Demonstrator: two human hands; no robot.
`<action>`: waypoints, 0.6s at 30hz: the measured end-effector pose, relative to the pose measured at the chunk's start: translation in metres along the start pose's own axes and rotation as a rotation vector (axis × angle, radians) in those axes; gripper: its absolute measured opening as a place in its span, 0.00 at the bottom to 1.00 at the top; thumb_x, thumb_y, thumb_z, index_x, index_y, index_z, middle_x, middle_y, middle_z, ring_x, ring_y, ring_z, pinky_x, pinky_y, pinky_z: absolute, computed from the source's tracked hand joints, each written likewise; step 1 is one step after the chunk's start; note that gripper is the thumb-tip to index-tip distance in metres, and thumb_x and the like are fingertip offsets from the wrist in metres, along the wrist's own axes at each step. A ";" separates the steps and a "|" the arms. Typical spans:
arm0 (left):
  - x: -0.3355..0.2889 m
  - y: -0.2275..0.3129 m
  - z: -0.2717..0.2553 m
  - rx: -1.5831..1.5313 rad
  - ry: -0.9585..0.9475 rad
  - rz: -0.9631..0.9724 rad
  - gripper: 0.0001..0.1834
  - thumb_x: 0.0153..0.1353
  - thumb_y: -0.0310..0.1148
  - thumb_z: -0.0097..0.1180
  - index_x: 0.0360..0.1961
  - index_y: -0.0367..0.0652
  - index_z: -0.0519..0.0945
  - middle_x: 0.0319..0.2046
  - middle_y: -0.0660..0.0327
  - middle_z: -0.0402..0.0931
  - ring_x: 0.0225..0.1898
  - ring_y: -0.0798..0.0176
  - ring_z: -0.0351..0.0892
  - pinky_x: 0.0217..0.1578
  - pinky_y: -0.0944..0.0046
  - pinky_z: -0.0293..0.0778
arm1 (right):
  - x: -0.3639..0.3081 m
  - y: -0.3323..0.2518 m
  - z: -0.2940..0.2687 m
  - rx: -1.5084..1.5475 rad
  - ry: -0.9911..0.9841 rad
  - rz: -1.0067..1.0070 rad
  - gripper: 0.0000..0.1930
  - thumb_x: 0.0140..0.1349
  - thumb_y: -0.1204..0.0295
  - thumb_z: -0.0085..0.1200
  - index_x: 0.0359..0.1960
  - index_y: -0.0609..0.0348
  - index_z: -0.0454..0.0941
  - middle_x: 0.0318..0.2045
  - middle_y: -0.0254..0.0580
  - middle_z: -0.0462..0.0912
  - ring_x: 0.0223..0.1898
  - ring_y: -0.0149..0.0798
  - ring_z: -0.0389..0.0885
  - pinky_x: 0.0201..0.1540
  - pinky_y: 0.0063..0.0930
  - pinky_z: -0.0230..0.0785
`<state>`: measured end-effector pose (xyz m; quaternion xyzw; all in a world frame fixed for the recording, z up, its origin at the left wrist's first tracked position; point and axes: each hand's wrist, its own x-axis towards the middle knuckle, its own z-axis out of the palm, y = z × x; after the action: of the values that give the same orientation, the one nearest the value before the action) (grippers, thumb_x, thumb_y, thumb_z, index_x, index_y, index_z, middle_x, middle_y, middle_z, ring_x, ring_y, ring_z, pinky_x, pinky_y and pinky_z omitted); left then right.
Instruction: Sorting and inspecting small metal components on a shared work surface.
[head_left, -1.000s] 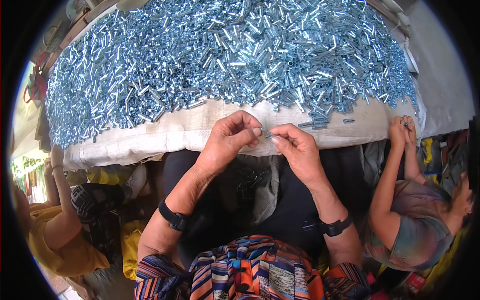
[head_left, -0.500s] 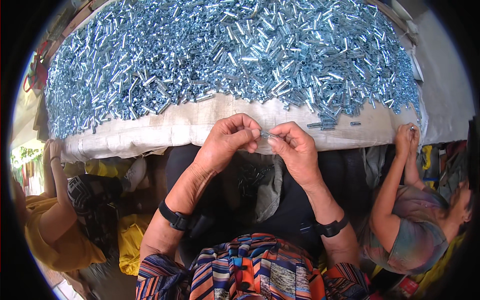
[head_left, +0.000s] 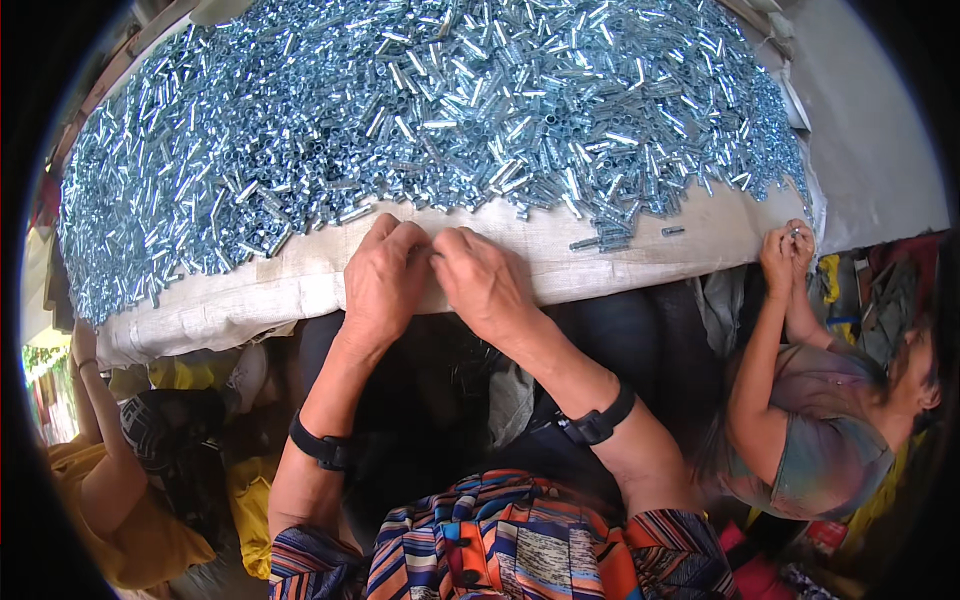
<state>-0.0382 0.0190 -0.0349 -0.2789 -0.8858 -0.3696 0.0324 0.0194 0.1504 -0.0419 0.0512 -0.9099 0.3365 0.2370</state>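
Note:
My left hand (head_left: 385, 268) and my right hand (head_left: 484, 280) meet close together over the pale cloth (head_left: 590, 270) along the table's near edge. Both are closed, with fingers curled downward and their tips turned away from view. Whatever they hold is hidden behind the knuckles. Just beyond them lies a wide heap of small shiny metal tubes (head_left: 440, 100), bluish silver, some short and some longer. A few tubes (head_left: 612, 240) lie apart from the heap on the cloth to the right, with one single tube (head_left: 673, 231) farther right.
At the right, a person (head_left: 800, 420) holds small parts in both hands at the cloth's edge. Another person (head_left: 120, 490) in a yellow top sits at the left. Grey cloth (head_left: 512, 400) lies on my lap, and a yellow bag (head_left: 255, 510) stands at my left.
Half a second ago both hands pinched a small metal tube between them above the cloth edge. Now they are farther left and turned knuckles up, and the tube is out of sight.

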 end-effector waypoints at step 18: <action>0.025 0.002 0.009 0.123 -0.002 -0.007 0.10 0.54 0.33 0.61 0.36 0.42 0.79 0.31 0.56 0.77 0.30 0.52 0.79 0.31 0.57 0.73 | -0.031 0.024 -0.099 -0.033 -0.075 0.301 0.09 0.56 0.74 0.58 0.37 0.60 0.75 0.30 0.48 0.78 0.30 0.53 0.79 0.34 0.44 0.71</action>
<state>-0.0569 0.0378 -0.0340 -0.2737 -0.9078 -0.3143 0.0476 0.0799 0.2301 -0.0046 -0.0772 -0.9209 0.3510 0.1507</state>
